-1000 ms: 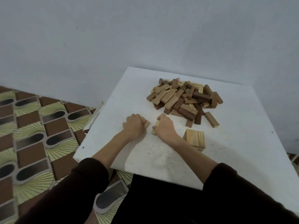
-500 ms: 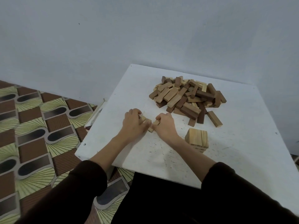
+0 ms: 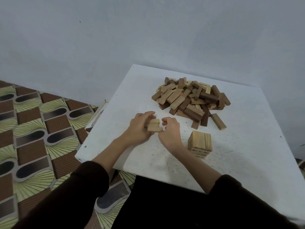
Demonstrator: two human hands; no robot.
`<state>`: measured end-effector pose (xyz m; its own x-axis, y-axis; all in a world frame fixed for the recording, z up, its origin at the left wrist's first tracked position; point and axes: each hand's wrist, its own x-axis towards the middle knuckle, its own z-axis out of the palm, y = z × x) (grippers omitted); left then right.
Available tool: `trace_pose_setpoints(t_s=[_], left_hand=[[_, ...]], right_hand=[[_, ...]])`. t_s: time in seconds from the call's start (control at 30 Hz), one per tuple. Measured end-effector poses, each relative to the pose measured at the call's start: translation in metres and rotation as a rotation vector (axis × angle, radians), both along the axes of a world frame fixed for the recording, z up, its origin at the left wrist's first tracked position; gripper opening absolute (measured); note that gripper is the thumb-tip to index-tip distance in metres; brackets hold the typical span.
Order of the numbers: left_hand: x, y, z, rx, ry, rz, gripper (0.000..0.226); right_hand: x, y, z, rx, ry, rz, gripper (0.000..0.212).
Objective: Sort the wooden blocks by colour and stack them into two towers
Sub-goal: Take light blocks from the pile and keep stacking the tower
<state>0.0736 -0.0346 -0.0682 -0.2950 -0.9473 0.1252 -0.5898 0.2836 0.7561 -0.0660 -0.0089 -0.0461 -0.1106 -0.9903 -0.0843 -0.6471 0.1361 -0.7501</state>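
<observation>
My left hand (image 3: 139, 129) has its fingers (image 3: 146, 115) wrapped round a small bundle of light blocks (image 3: 154, 125), over the near-left part of the desk (image 3: 247, 154). My right hand (image 3: 170, 133) sits against the bundle's other end with its fingers curled in. They touch the wood, but I cannot tell whether they truly pinch it. Just to the right of that hand stands the light tower (image 3: 199, 142), a few layers high and square-looking. That is all I judge done so far: one tower begun, in the pale colour only. No dark tower shows anywhere. Beyond my hands the pile (image 3: 189, 98) lies unsorted, both colours jumbled together, with one loose block (image 3: 218, 121) lying just beside it. So I reckon most of the job is ahead: this bundle goes onto the light tower, then the pile has to be picked apart and the whole dark tower built
</observation>
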Motion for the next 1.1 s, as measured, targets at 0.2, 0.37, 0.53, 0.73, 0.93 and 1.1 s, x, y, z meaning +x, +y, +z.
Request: trace_pose_setpoints(t_s=[0.2,0.37,0.53,0.73,0.93,1.1], left_hand=[[0.004,0.002,-0.003,0.012,0.033,0.104,0.088],[0.006,0.006,0.000,0.045,0.096,0.085,0.087],[0.007,0.006,-0.002,0.036,0.122,0.094,0.085],[0.009,0.005,-0.004,0.029,0.127,0.096,0.082],[0.009,0.006,-0.007,0.014,0.121,0.090,0.080],[0.009,0.006,-0.008,0.017,0.135,0.089,0.080]], right_hand=[[0.001,0.001,-0.006,-0.019,-0.037,0.020,0.056],[-0.003,0.003,-0.010,-0.060,-0.062,0.025,0.057],[-0.001,0.004,-0.013,-0.113,-0.062,0.043,0.057],[0.001,0.002,-0.016,-0.134,-0.087,0.034,0.056],[0.000,0.001,-0.021,-0.154,-0.099,0.025,0.054],[-0.001,0.001,-0.023,-0.181,-0.097,0.021,0.053]])
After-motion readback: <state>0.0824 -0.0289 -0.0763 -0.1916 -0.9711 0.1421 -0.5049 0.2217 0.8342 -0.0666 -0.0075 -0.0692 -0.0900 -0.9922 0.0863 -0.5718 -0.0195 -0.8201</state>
